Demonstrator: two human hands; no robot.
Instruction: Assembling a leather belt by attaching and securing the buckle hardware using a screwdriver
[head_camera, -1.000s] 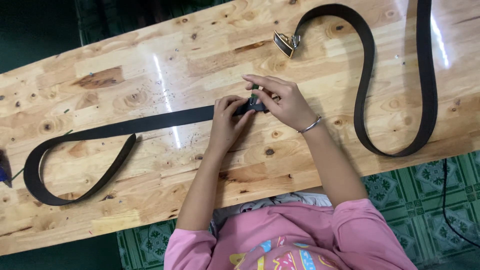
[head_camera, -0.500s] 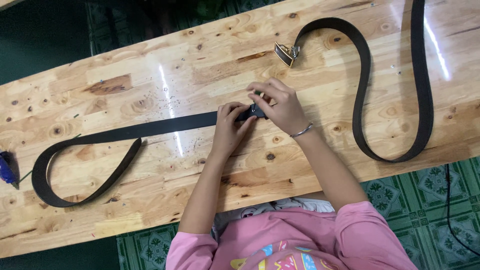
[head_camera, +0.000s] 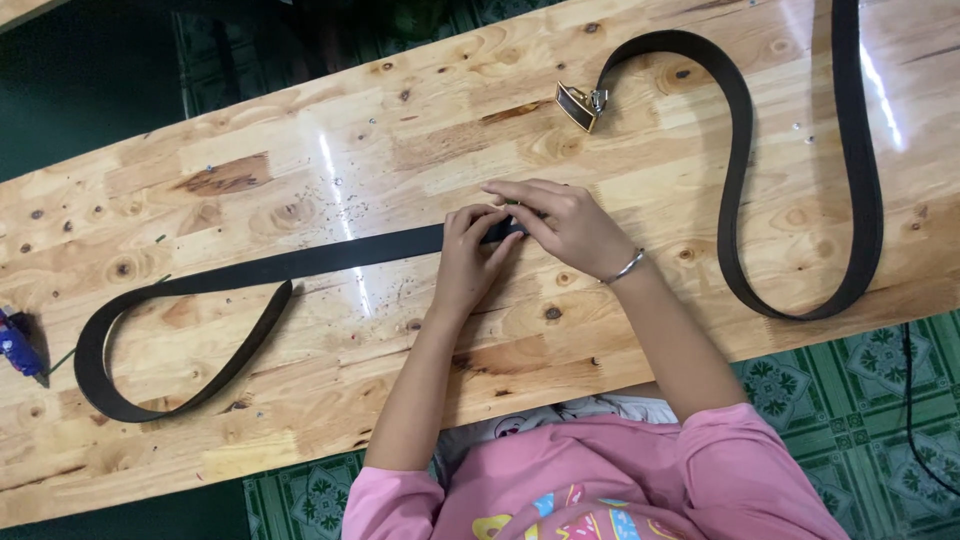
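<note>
- Head view: the wooden table (head_camera: 620, 140) fills most of the frame, and I lean over its near edge with both hands meeting at the middle.
- The long dark belt (head_camera: 300, 265) runs flat from under my fingers to my left and curls back into a loop near the table's end; if I tug, that loop may swing and drag.
- A second dark belt (head_camera: 740, 180) snakes across my right side, its metal buckle (head_camera: 578, 104) lying apart from my hands; it reaches the near edge, so its weight could pull it off.
- My left hand (head_camera: 468, 262) lies on the belt's end, fingers pressing it down; if they ease, the strap may skid on the glossy wood.
- My right hand (head_camera: 568, 228) arches over the same end, fingertips pinched together on something small and dark; I think it is a belt fitting, but my fingers hide it, and a loose pinch could drop it.
- Small specks (head_camera: 345, 205) of debris dot the wood and could scratch the belt.
</note>
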